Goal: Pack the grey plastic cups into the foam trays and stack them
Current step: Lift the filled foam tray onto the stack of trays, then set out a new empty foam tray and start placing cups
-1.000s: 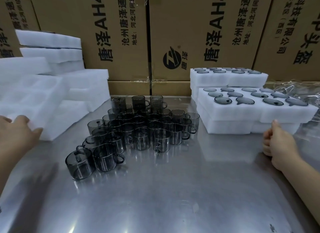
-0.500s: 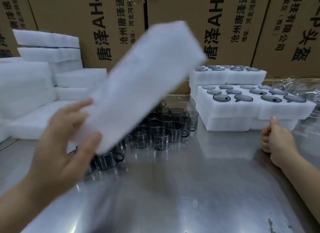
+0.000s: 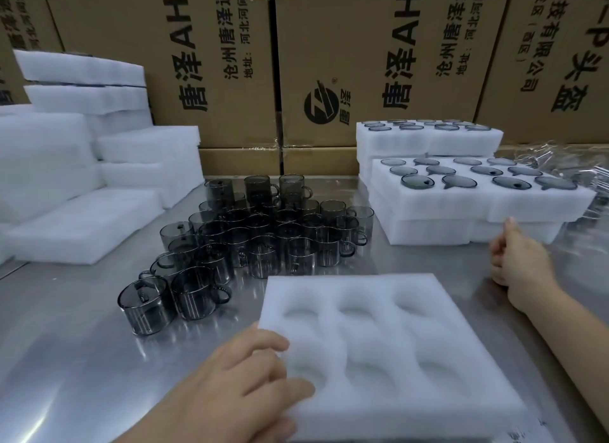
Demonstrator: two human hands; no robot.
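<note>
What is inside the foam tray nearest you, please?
Only empty pockets show in the foam tray; the left hand holds its left edge, hiding part of the nearest pocket.

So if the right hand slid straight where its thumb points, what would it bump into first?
Probably the front wall of the filled foam tray on the near stack. The right hand is a fist, thumb aimed at that tray's edge, maybe already touching; depth is unclear.
</note>
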